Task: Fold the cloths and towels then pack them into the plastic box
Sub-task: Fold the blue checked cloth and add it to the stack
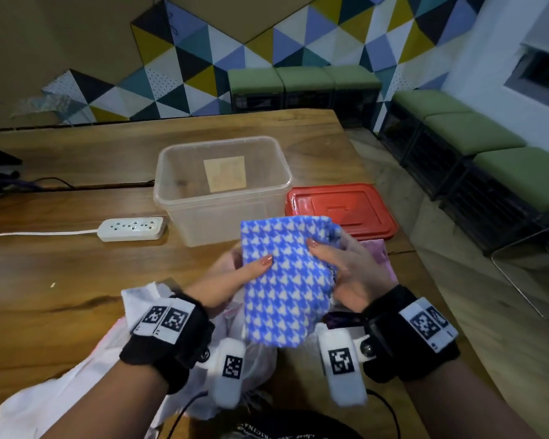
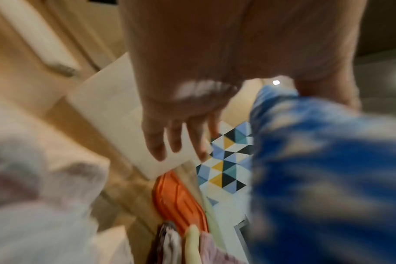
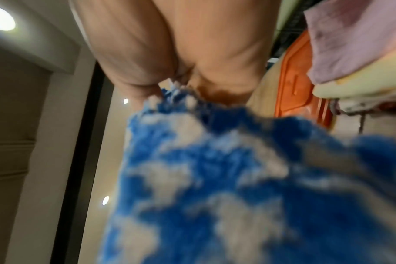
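Observation:
Both hands hold a blue-and-white houndstooth cloth (image 1: 286, 280) up above the near part of the table. My left hand (image 1: 251, 267) holds its left edge, thumb on the front. My right hand (image 1: 327, 258) grips the bunched right edge, thumb on the front and fingers behind. In the left wrist view the cloth (image 2: 328, 178) sits by the thumb while the fingers (image 2: 170, 139) lie straight. The right wrist view shows the cloth (image 3: 215, 178) gathered in the palm. The clear plastic box (image 1: 203, 223) stands open just beyond, with only a paper label inside.
A red lid (image 1: 343, 210) lies to the right of the box. Pink cloth (image 1: 377, 251) lies under my right hand, and white cloths (image 1: 76, 375) are piled at the near left. A white power strip (image 1: 130, 228) with its cord sits to the left of the box. The table edge (image 1: 425, 280) runs along the right.

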`<act>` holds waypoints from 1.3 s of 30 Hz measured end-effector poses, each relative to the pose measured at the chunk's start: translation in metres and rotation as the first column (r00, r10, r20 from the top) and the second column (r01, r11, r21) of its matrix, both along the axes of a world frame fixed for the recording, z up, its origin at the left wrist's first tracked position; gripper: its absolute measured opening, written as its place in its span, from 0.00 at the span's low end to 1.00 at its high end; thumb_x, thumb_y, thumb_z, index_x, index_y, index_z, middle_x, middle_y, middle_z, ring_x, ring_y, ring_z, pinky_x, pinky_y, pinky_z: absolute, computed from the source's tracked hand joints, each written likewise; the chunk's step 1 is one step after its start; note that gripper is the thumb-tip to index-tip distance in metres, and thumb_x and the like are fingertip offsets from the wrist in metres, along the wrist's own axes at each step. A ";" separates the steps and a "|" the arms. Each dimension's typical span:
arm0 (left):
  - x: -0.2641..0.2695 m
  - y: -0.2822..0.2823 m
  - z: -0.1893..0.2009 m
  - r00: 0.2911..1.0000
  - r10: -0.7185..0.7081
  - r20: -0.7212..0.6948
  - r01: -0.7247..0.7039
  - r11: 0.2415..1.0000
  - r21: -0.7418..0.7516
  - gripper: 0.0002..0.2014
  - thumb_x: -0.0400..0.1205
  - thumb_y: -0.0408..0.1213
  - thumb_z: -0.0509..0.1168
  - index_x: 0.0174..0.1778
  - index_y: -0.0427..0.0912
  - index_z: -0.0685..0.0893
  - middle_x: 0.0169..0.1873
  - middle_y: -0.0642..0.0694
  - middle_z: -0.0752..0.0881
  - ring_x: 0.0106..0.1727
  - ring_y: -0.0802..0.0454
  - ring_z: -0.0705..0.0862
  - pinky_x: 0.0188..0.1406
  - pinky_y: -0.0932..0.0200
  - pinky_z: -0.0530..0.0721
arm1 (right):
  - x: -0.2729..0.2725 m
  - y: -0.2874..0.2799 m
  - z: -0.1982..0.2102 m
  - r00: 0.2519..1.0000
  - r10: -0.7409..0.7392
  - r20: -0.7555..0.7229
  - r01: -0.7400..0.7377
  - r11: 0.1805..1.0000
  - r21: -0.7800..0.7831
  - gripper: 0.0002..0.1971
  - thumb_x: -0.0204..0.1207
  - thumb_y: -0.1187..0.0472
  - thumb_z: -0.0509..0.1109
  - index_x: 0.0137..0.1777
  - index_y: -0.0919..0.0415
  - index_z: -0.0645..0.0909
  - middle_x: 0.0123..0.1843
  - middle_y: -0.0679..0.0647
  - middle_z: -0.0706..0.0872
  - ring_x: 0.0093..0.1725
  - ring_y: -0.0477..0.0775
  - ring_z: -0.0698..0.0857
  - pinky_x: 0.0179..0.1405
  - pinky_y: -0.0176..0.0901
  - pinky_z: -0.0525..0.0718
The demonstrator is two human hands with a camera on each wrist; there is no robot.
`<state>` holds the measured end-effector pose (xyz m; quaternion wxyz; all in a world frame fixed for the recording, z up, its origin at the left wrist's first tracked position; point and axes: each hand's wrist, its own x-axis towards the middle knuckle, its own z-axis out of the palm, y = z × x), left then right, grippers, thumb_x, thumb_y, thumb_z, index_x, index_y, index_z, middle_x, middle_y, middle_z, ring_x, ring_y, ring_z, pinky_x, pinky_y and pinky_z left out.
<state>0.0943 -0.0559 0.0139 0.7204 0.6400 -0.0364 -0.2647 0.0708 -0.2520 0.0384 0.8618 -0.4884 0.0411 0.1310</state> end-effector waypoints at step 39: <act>0.024 -0.046 -0.050 0.868 0.241 -0.435 -0.367 0.901 -0.233 0.42 0.58 0.25 0.78 0.71 0.33 0.71 0.55 0.32 0.85 0.45 0.40 0.90 0.35 0.46 0.88 | 0.010 -0.100 -0.109 0.982 0.169 0.080 0.073 0.048 -0.996 0.35 0.69 0.42 0.63 0.78 0.48 0.64 0.77 0.51 0.72 0.77 0.53 0.68 0.72 0.35 0.57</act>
